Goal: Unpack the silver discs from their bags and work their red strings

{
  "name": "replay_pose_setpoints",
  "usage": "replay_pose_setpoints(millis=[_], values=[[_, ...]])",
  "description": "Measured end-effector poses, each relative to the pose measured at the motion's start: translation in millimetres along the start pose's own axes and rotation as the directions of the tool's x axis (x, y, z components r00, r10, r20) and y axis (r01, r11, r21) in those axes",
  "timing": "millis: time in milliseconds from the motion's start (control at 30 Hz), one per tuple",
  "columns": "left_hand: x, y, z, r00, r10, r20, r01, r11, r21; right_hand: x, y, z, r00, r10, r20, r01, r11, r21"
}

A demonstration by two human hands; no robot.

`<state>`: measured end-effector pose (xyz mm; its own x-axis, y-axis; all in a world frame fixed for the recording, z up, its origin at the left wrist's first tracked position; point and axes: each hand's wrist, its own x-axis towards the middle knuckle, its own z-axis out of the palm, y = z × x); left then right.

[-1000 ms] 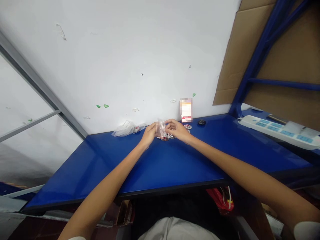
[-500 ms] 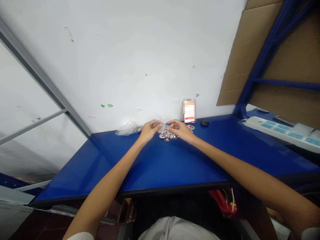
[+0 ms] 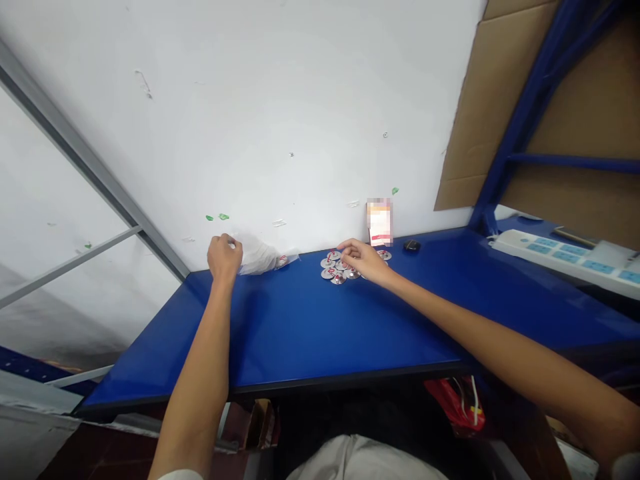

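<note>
Left of disc pile [image 3: 329, 273]: clear bags [image 3: 259, 259]; farther left: your left hand [image 3: 224, 257], curled; over pile: your right hand [image 3: 363, 260], bent; cannot tell either pinch; handle 1 bag lightly

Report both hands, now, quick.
Left hand: curled beside the clear plastic bags; can't tell if it holds one.
Right hand: loosely curled over the round discs; can't tell if it holds one.
</note>
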<state>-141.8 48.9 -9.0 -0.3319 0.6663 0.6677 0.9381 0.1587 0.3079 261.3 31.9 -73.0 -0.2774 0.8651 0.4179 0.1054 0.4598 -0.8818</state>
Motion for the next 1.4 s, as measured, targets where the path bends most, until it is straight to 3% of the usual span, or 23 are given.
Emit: replay_pose_setpoints(millis=[200,367,567,733,833,933,1000,1100,1200,1300,1333,1400], values=[[-11,10,26,0.954,0.018,0.3,-0.016,1.0,-0.009,-1,3,-2,1.0,-0.004,0.018,0.004,0.999,-0.034],[-7,10,26,0.932,0.002,0.362,0.009,1.0,-0.028,-2,-1,-2,1.0,-0.006,0.028,0.007,0.999,-0.034],[-11,18,19,0.965,0.037,0.259,-0.017,0.997,-0.08,-3,-4,-2,0.999,-0.012,0.034,0.014,0.998,-0.06],[-15,35,13,0.982,0.174,0.08,-0.162,0.977,-0.138,-5,-7,-2,0.999,-0.036,0.036,0.039,0.995,-0.089],[-24,52,16,0.932,0.351,0.09,-0.333,0.927,-0.172,-6,-10,-2,0.998,-0.041,0.041,0.046,0.992,-0.117],[-40,67,29,0.817,0.528,0.23,-0.498,0.849,-0.18,-6,-13,-1,0.998,-0.047,0.044,0.053,0.986,-0.156],[-51,74,40,0.752,0.576,0.32,-0.574,0.811,-0.112,-6,-15,-1,0.997,-0.053,0.049,0.061,0.981,-0.182],[-63,77,55,0.726,0.57,0.385,-0.616,0.788,-0.007,-7,-15,-1,0.996,-0.073,0.054,0.083,0.971,-0.225],[-63,77,63,0.764,0.544,0.347,-0.555,0.828,-0.076,-7,-15,-1,0.994,-0.098,0.056,0.11,0.958,-0.264],[-59,80,64,0.872,0.419,0.253,-0.321,0.88,-0.349,-8,-16,0,0.99,-0.123,0.062,0.136,0.947,-0.292],[-58,82,63,0.904,0.356,0.238,-0.213,0.856,-0.47,-8,-16,0,0.989,-0.135,0.062,0.147,0.942,-0.303],[-59,88,59,0.93,0.24,0.277,0.021,0.719,-0.694,-8,-17,1,0.985,-0.162,0.053,0.17,0.933,-0.318]])
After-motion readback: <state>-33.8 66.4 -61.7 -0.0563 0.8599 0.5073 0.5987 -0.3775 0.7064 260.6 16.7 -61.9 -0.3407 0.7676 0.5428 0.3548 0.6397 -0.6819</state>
